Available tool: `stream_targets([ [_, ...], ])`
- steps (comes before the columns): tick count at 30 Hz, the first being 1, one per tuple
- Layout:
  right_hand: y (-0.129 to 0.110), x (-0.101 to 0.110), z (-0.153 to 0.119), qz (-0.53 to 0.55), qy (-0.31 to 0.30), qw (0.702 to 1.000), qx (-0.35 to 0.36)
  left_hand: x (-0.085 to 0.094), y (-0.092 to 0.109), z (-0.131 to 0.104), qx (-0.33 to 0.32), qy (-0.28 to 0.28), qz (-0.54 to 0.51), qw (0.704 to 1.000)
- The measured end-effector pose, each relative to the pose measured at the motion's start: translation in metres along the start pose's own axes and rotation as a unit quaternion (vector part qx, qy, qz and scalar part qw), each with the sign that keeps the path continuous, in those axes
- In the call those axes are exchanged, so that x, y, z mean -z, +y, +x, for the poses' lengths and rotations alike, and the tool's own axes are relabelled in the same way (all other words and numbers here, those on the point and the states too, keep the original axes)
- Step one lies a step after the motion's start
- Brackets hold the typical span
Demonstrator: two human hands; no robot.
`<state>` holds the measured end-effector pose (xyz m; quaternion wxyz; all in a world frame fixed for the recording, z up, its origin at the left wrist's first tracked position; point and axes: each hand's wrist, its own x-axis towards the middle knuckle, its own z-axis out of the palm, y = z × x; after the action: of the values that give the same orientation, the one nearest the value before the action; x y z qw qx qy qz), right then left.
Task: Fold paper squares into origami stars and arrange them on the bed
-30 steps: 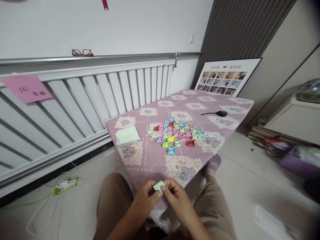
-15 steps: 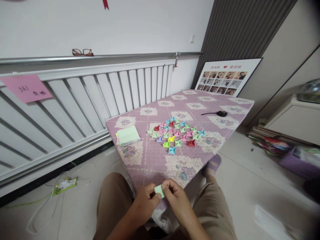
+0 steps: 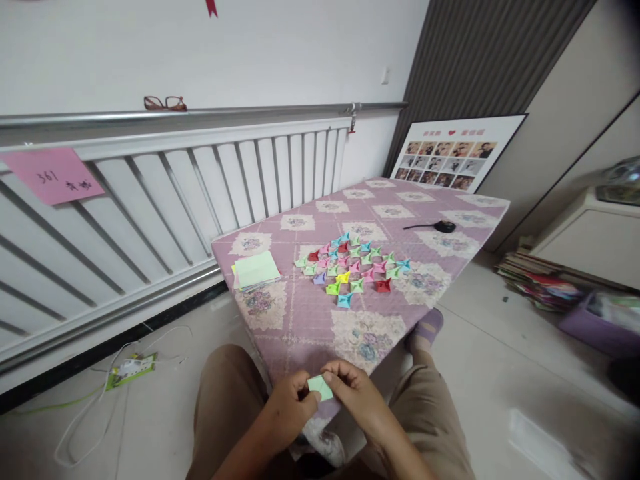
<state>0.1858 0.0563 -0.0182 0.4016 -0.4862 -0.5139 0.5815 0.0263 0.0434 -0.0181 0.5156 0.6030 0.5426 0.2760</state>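
Fingertips of my left hand [image 3: 287, 408] and right hand [image 3: 359, 395] pinch opposite sides of a small, creased green paper [image 3: 321, 388] near the table's [image 3: 311, 337] closest corner, probably to steady its folds. Crisp, pointed paper shapes [image 3: 343, 278] sit grouped beyond, likely clear of my wrists; flat, matte sheets [image 3: 256, 271] lie loosely stacked on the floral cloth.

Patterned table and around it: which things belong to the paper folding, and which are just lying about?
Seem in use:
green paper, held by left hand and right hand
paper stack
folded paper pieces

Seem unused:
glasses
black object
picture board
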Motion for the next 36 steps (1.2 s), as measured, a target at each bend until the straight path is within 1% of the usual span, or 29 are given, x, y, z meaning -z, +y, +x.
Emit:
stream_targets([
  [5, 0.0, -0.002, -0.001, -0.029, 0.004, 1.0, 0.01, -0.001, -0.001, 0.0, 0.003, 0.001, 0.006, 1.0],
  [9, 0.002, -0.007, -0.003, -0.049, 0.044, 0.997, 0.026, -0.002, -0.001, 0.002, 0.005, 0.005, 0.007, 1.0],
  [11, 0.002, -0.008, -0.003, -0.061, 0.054, 0.996, 0.034, -0.003, -0.003, 0.003, 0.007, 0.01, 0.003, 1.0],
  [13, 0.003, -0.007, -0.002, -0.066, 0.042, 0.996, 0.033, -0.004, -0.005, 0.005, 0.01, 0.015, -0.004, 1.0],
  [16, 0.003, -0.003, 0.002, -0.065, 0.008, 0.998, 0.019, -0.005, -0.009, 0.007, 0.019, 0.023, -0.01, 0.999],
  [19, 0.005, 0.002, 0.007, -0.079, -0.004, 0.997, 0.008, -0.004, -0.01, 0.008, 0.026, 0.006, 0.01, 1.0],
  [21, 0.007, 0.004, 0.01, -0.095, -0.005, 0.995, 0.011, 0.0, -0.012, 0.009, 0.007, -0.001, 0.029, 1.0],
  [23, 0.008, 0.006, 0.012, -0.113, -0.007, 0.993, 0.022, 0.004, -0.014, 0.014, -0.026, 0.011, 0.033, 0.999],
  [25, 0.009, 0.006, 0.015, -0.133, -0.009, 0.991, 0.034, 0.007, -0.016, 0.02, -0.044, 0.023, 0.037, 0.998],
  [28, 0.014, 0.005, 0.019, -0.187, -0.008, 0.981, 0.052, 0.01, -0.021, 0.031, -0.037, 0.02, 0.082, 0.996],
  [33, 0.021, 0.009, 0.024, -0.254, 0.026, 0.964, 0.076, 0.012, -0.024, 0.041, -0.036, 0.026, 0.155, 0.987],
  [36, 0.022, 0.012, 0.021, -0.324, 0.029, 0.94, 0.1, 0.014, -0.023, 0.042, -0.038, 0.027, 0.193, 0.98],
])
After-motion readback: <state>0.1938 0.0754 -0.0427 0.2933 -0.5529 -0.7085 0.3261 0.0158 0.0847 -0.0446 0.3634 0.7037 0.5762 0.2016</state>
